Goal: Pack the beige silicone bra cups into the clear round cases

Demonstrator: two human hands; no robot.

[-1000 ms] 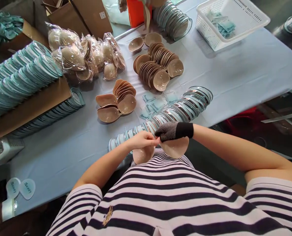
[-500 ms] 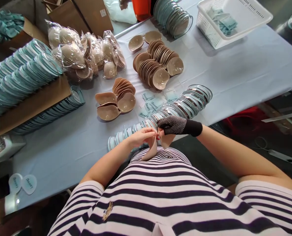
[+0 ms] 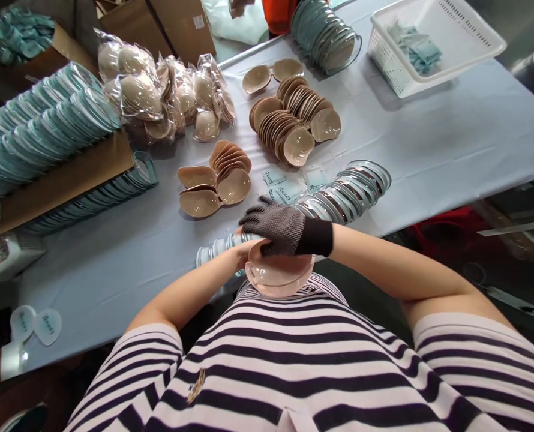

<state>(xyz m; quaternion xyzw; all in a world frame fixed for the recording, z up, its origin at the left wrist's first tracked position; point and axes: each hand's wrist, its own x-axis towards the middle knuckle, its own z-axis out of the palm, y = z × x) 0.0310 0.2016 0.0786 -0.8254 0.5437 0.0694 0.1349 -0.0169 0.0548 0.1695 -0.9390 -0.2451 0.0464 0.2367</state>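
A beige stick-on silicone bra (image 3: pixel 282 277) is in front of my waist, its shiny cups nested together and facing up. My left hand (image 3: pixel 245 253) is at its left edge and appears to hold it; most of its fingers are hidden. Across the bra's upper side lies my right hand (image 3: pixel 276 228) in a dark dotted glove, slightly blurred. Its fingers stretch left over my left hand, with the thumb apart over the cup. Just beyond both hands runs a row of clear curved plastic shells (image 3: pixel 334 201), partly covered by the glove.
Loose bra cups lie in a small group (image 3: pixel 215 186) and a larger stack (image 3: pixel 294 123). Printed sachets (image 3: pixel 289 187) are beside the shells. Bagged cups (image 3: pixel 136 90), teal-lined shells (image 3: pixel 46 132) and a cardboard box (image 3: pixel 69 180) stand left. A white basket (image 3: pixel 397 78) sits at back right.
My right hand has moved left across my left hand. The bra's cups, hanging apart before, are now nested together and turned upward. The camera view has shifted slightly.
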